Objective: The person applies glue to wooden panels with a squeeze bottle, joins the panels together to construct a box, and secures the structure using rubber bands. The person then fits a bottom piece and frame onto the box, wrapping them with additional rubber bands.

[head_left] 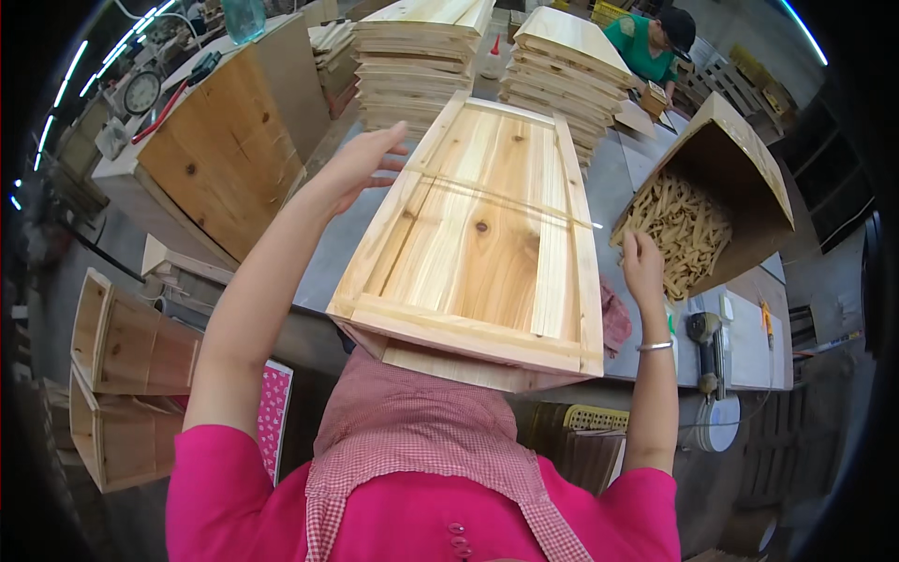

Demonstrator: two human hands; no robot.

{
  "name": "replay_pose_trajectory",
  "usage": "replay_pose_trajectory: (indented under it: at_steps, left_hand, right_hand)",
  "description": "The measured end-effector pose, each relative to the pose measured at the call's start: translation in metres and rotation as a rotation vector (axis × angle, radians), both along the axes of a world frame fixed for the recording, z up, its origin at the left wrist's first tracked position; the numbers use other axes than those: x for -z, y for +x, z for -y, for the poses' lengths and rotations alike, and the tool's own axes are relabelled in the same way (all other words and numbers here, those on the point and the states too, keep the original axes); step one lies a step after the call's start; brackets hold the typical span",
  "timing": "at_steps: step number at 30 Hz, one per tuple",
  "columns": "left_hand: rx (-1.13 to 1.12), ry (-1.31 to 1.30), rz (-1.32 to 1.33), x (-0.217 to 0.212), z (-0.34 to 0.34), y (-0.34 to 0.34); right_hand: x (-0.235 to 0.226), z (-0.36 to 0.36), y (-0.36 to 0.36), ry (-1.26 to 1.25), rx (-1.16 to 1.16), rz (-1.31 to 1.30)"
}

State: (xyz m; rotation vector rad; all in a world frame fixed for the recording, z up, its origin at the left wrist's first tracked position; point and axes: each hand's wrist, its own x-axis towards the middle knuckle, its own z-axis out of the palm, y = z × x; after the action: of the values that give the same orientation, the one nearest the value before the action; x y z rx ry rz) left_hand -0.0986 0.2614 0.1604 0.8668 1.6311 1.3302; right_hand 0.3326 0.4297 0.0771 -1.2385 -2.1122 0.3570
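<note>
A tapered wooden box (478,225) with a framed, knotty panel lies on the table in front of me, its wider end toward my body. A thin yellowish band (496,199) stretches across its upper half. Beside the box's left edge, my left hand (370,161) is raised with its fingers apart, holding nothing. My right hand (643,267) is at the near side of an open cardboard carton (754,183) full of tan strips (688,234). Its fingers are curled together; whether anything is between them is hidden.
Stacked wooden panels (417,66) and a second stack (567,75) stand behind the box. A pink cloth (615,318) and a nail gun (707,347) lie right. Wooden boxes (140,347) stand lower left. A person in green (646,47) works at the far right.
</note>
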Motion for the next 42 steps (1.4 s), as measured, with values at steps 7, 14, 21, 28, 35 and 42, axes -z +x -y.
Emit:
replay_pose_trajectory:
  at_steps: [7, 14, 21, 28, 35, 42]
  left_hand:
    - [0.200, -0.189, -0.530, 0.013, -0.067, 0.010]
    - [0.146, -0.296, -0.571, 0.008, -0.078, 0.005]
    - [0.024, -0.328, -0.667, -0.007, -0.074, 0.025]
    - [-0.137, -0.027, -0.764, -0.094, -0.007, 0.040]
    - [-0.467, 0.620, -1.043, -0.137, 0.020, 0.035]
    - [-0.652, 0.910, -0.996, 0.033, 0.012, 0.047]
  right_hand:
    - [-0.049, -0.004, -0.104, -0.210, -0.369, -0.219]
    - [-0.086, -0.009, -0.111, -0.379, -0.276, -0.063]
    - [-0.064, -0.034, -0.127, -0.734, -0.240, -0.127]
    - [-0.154, 0.041, -0.117, -0.050, -0.329, -0.208]
    - [-0.203, 0.090, -0.133, 0.642, -0.232, -0.394]
    - [-0.039, 0.071, -0.146, 0.771, -0.262, -0.438]
